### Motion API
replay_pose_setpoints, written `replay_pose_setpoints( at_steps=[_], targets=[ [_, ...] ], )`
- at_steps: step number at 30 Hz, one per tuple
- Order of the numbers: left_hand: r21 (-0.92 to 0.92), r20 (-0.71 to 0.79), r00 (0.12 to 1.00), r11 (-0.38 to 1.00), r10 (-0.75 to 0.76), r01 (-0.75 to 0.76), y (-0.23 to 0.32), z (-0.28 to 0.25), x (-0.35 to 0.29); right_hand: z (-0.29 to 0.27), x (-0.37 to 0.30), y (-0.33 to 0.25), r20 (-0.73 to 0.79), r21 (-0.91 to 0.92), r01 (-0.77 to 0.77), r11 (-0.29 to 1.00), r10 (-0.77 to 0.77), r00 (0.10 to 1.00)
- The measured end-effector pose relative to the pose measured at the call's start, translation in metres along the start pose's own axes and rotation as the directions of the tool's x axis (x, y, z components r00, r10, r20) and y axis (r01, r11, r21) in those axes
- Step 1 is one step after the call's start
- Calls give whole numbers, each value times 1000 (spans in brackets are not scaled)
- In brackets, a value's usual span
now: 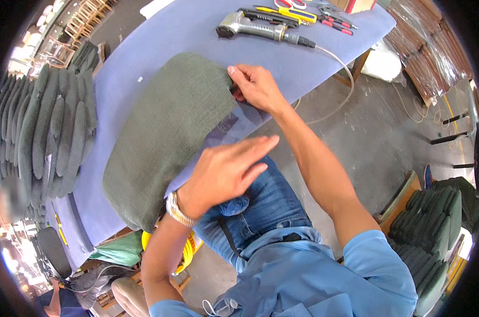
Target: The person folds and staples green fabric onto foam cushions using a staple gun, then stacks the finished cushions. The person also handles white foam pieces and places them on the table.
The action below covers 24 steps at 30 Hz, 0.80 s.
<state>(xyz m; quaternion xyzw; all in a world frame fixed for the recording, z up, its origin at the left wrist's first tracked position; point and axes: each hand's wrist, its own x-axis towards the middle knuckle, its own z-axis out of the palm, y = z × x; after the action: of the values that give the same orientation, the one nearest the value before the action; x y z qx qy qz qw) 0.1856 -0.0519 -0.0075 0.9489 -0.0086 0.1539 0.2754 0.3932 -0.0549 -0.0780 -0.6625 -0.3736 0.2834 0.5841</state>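
We see stacked grey cushions (52, 121) by the left edge of the worktop (176, 29). Our green cushion (165, 121) lies along the near edge. Beside it, our left hand (223, 171) hovers, fingers straight, thumb spread. Our right hand (256, 89) pinches its right end; the rest extends leftward from that grip.

At ten o'clock, the seat cushion (168, 121) wears matt, coarsely woven cloth; the bench (126, 79) beneath has a matt, fabric-like covering. The pneumatic stapler (258, 29) at twelve shows shiny metal; clear plastic wrap (435, 45) at two gleams, crinkled.
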Motion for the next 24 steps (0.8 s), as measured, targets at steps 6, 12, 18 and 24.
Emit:
replay_pose_setpoints(
  at_steps=[6,12,18,24],
  targets=[
    [471,-287,956,859,-65,200,-7,-30,9,-6,24,-33,203,117,-77,990,52,978],
    [589,-438,883,688,-168,423,10,-39,-19,-4,-20,-116,372,209,45,977,-122,920],
    [369,-588,805,858,-82,357,57,-123,-60,6,-61,-191,495,251,279,927,-370,786],
    [140,-404,865,914,-299,381,84,-187,-89,11,-84,-227,442,-231,675,701,-542,715]
  ],
)
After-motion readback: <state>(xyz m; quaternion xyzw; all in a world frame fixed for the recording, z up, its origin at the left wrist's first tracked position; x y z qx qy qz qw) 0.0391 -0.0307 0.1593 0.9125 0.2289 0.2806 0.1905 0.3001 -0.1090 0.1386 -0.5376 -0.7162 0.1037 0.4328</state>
